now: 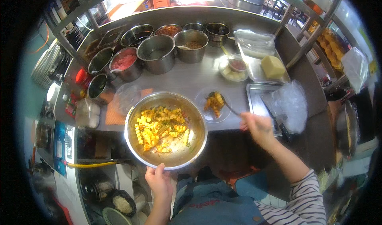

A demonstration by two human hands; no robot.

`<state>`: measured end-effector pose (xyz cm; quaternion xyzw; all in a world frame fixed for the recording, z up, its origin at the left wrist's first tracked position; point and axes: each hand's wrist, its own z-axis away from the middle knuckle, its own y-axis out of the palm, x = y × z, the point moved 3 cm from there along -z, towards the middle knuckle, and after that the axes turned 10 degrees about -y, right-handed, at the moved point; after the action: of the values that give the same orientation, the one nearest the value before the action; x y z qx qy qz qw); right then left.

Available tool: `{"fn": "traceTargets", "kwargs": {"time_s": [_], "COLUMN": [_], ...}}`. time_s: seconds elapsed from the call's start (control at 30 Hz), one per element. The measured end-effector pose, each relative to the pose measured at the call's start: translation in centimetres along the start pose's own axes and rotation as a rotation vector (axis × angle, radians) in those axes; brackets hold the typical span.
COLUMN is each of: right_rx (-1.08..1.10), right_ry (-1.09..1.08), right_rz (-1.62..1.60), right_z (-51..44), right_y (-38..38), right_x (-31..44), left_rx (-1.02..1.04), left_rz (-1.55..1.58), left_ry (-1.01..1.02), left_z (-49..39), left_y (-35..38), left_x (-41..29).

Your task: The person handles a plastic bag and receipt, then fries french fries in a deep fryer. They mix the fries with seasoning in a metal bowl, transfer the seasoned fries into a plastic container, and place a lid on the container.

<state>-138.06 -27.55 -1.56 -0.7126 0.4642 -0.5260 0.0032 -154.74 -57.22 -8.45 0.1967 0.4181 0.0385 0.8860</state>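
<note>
My left hand [158, 179] grips the near rim of a large metal mixing bowl [195, 141]. Crinkle-cut yellow potato pieces [150, 134] mixed with green bits and sauce lie inside, mostly toward the bowl's left and far side. In my right hand [258, 126] is the handle of a metal spoon [232, 109]. Its head is over a clear round plastic container [200, 101] just right of the bowl, among a small heap of the same potato pieces [215, 104]. Whether the spoon touches the container's bottom cannot be seen.
Several metal pots [156, 58] with sauces and toppings line the back and left of the steel counter [191, 75]. At right, a metal tray [253, 96] holds a knife [279, 120] and plastic bags [291, 105]. Behind it, another tray [253, 72] carries a pale yellow block [272, 66].
</note>
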Motion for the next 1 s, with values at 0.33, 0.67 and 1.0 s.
{"fn": "traceTargets", "kwargs": {"time_s": [0.33, 0.67, 1.0], "right_rx": [0.336, -0.155, 0.224], "right_ry": [-0.538, 0.139, -0.391], "right_rz": [0.501, -0.247, 0.197], "right_z": [2.5, 1.8, -3.1], "right_y": [-0.1, -1.0, 9.2], "right_x": [0.1, 4.9, 7.9], "left_rx": [-0.003, 0.023, 0.093], "left_rz": [-0.024, -0.051, -0.11], "left_ry": [0.02, 0.038, 0.063], "left_z": [0.0, -1.2, -0.4], "left_y": [0.1, -0.4, 0.7], "left_x": [0.0, 0.6, 0.3]}}
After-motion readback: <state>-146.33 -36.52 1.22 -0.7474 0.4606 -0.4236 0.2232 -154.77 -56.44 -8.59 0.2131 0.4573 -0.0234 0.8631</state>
